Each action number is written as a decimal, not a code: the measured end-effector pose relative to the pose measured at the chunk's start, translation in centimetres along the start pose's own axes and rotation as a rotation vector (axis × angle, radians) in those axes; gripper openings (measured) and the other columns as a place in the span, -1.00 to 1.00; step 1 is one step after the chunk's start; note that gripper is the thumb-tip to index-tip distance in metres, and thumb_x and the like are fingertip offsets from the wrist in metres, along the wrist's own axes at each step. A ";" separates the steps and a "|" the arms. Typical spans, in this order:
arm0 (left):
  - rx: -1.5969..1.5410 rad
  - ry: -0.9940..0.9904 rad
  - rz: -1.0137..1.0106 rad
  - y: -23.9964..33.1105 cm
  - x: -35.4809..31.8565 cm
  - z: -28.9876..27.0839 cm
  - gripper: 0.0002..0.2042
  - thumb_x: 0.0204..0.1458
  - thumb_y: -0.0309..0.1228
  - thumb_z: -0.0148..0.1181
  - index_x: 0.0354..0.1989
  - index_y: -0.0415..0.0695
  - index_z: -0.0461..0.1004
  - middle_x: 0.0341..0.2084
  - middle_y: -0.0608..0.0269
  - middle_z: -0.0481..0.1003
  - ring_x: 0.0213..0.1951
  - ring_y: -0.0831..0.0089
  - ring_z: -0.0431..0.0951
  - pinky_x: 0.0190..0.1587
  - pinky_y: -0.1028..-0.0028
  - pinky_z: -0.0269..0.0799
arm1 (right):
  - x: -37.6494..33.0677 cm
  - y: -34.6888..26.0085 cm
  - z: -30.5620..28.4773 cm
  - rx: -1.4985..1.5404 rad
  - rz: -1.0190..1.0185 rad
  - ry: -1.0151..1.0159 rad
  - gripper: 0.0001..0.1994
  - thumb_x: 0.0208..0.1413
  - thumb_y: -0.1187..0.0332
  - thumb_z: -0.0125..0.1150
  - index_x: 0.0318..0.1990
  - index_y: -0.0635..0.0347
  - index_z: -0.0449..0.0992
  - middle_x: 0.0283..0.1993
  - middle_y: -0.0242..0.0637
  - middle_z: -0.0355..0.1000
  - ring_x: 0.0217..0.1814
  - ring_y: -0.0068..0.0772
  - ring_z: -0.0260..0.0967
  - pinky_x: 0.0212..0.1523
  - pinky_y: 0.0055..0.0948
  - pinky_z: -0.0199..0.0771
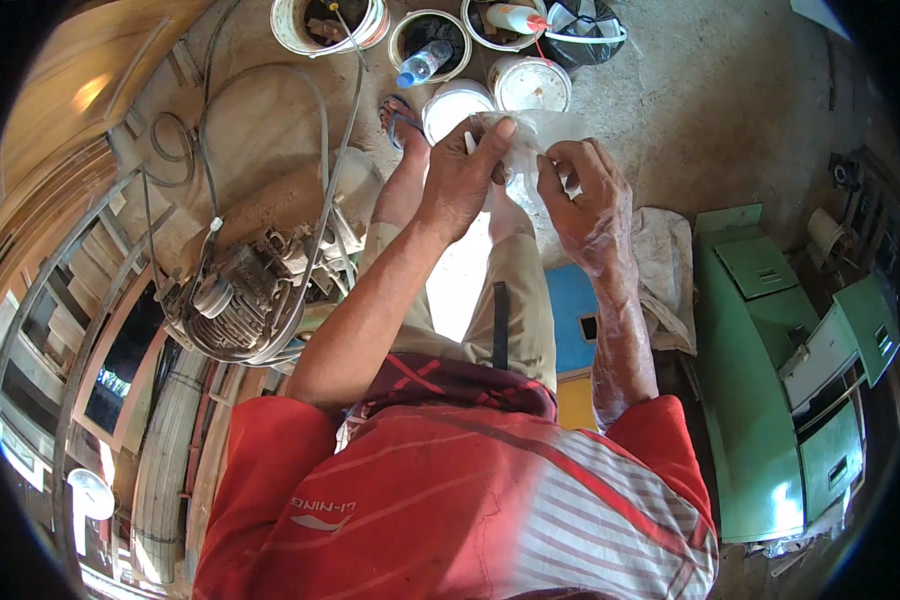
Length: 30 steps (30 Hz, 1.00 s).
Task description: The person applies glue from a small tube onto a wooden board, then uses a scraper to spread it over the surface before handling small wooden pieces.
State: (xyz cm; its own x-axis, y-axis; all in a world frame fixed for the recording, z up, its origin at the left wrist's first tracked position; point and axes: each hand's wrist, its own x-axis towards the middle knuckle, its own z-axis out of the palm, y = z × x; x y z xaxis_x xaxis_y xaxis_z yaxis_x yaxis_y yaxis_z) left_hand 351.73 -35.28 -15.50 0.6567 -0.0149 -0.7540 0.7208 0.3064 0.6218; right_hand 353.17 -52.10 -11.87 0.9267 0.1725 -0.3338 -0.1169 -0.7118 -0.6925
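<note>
Both my hands are raised in front of me over the floor, with a crumpled sheet or bag of clear plastic (552, 128) stretched between them. My left hand (467, 180) is closed on the plastic's left side, its thumb pressed on top. A small white piece (470, 143) shows beside those fingers; I cannot make out what it is. At the other side, my right hand (588, 195) pinches the plastic between thumb and curled fingers. Just beyond my hands stand white lidded buckets (530, 84), partly seen through the film.
Several open buckets (402, 50) stand farther off, one with a clear bottle (425, 62) lying across it. A black plastic bag (582, 50) sits beside them. On the left is an air compressor (245, 300) with hoses. Green metal cabinets (750, 400) and a cloth (667, 270) lie right.
</note>
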 end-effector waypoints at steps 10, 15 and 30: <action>-0.062 0.030 -0.067 -3.9 3.8 -1.2 -0.50 0.23 0.13 0.23 -0.19 -0.16 0.52 -0.52 0.41 0.47 -0.49 0.65 0.39 -0.39 0.58 0.31 | -0.4 2.4 -1.1 0.324 0.159 0.022 -0.89 0.28 0.38 0.27 -0.16 0.22 0.55 -0.24 -0.23 0.49 -0.21 -0.36 0.48 -0.14 -0.29 0.50; 0.031 0.046 -0.104 -3.5 4.0 -0.6 -0.47 0.22 0.15 0.23 -0.17 -0.18 0.51 -0.53 0.41 0.45 -0.49 0.65 0.39 -0.41 0.58 0.30 | -0.7 5.3 0.3 0.511 0.128 0.081 -0.82 0.34 0.29 0.27 -0.10 0.23 0.57 0.10 -0.18 0.45 0.07 -0.38 0.43 0.02 -0.30 0.53; 0.432 0.161 0.006 -2.8 10.9 -3.0 -0.39 0.16 0.07 0.30 0.02 -0.35 0.57 -0.30 0.01 0.65 -0.25 0.34 0.64 -0.13 0.37 0.50 | 9.2 5.0 3.7 0.167 0.131 0.148 -0.80 0.23 0.31 0.24 -0.16 0.28 0.60 -0.24 0.03 0.61 -0.23 -0.02 0.62 -0.20 -0.20 0.56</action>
State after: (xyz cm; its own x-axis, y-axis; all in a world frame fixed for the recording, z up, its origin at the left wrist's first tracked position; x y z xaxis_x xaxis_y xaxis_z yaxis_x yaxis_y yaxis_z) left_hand 356.25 -33.41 -26.11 0.6431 0.1445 -0.7520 0.7658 -0.1198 0.6318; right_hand 359.76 -51.56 -20.75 0.9405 -0.0246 -0.3390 -0.2858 -0.5971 -0.7495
